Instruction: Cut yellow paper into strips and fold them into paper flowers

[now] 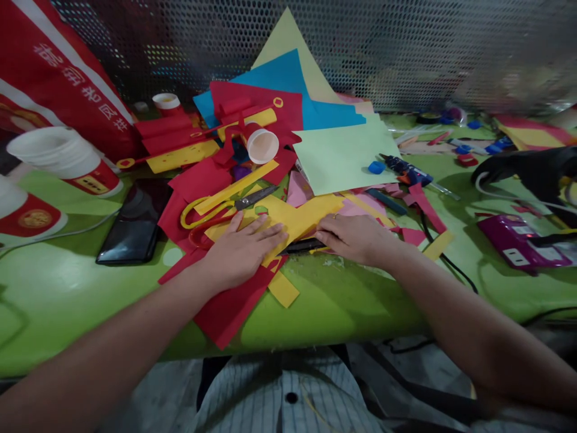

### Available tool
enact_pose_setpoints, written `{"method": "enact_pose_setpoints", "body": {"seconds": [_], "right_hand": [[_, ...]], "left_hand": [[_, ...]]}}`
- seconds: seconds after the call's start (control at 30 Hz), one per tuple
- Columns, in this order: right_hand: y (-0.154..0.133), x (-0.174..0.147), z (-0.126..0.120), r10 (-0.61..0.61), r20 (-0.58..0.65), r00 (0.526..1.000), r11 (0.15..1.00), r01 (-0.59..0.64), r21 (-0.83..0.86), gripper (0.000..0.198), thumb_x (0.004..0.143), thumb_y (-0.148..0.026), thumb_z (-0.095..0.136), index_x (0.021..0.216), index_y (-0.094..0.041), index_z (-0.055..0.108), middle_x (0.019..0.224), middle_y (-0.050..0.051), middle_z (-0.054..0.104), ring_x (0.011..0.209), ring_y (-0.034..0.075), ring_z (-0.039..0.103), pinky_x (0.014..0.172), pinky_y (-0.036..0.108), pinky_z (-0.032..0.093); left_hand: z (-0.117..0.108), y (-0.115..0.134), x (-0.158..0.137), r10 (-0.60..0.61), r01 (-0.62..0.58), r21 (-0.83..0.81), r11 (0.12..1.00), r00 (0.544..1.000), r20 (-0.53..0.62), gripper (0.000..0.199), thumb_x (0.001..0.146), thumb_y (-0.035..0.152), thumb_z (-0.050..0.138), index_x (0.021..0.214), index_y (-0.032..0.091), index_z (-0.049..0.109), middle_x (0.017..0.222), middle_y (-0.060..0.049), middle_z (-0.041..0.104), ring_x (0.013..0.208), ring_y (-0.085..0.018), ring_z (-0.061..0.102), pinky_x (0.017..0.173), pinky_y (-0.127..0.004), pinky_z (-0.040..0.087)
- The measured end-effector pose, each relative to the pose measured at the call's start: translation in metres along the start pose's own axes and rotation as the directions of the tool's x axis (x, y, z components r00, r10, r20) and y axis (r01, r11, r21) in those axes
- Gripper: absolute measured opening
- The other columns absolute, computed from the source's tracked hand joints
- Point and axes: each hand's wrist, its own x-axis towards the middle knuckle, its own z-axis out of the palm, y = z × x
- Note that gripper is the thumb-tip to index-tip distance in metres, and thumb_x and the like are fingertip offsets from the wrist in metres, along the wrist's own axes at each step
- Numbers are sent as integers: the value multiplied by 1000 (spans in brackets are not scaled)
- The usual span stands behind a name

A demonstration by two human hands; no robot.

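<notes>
My left hand (246, 249) lies flat with its fingers stretched over a folded sheet of yellow paper (300, 218). At the paper's right edge, the fingers of my right hand (354, 236) are bent and closed on it. A dark, flat object (304, 246) shows just below that edge, its kind unclear. Beside my left hand lie scissors (252, 198) with yellow handles, blades pointing right. A red handle loop (201, 233) is partly covered by yellow paper. Red paper (229, 313) reaches from under my left hand toward the table's front edge.
Paper cups (63, 157) and a black phone (135, 222) are on the left. Behind the yellow paper are a pale green sheet (345, 153), a blue sheet (282, 78) and a tipped cup (262, 144). A glue gun (408, 171) and a purple power strip (525, 240) with cables stand right.
</notes>
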Motion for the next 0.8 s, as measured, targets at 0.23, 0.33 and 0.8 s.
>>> {"method": "enact_pose_setpoints", "body": {"seconds": [0.23,0.33,0.8], "right_hand": [[0,-2,1,14,8,1000,1000,-14,24,32,90,-37,29,83,-20,55,84,5,66,68,17,57,51,26,25],[-1,0,1,0,13,1000,1000,0,7,32,90,-36,30,82,-20,55,82,4,65,69,18,58,51,26,26],[2,-9,4,-29,-45,999,998,31,46,30,89,-34,32,87,-20,58,84,4,66,71,17,58,54,25,29]], "left_hand": [[1,0,0,3,-3,3,1000,1000,8,52,89,14,27,138,29,31,143,2,37,136,-25,24,107,-59,10],[1,1,1,-3,2,7,1000,1000,13,52,88,14,27,138,29,32,143,1,38,136,-25,24,106,-60,12],[0,1,0,-6,6,-28,1000,1000,1,49,90,18,24,137,30,35,142,3,39,136,-24,24,108,-56,10]]}}
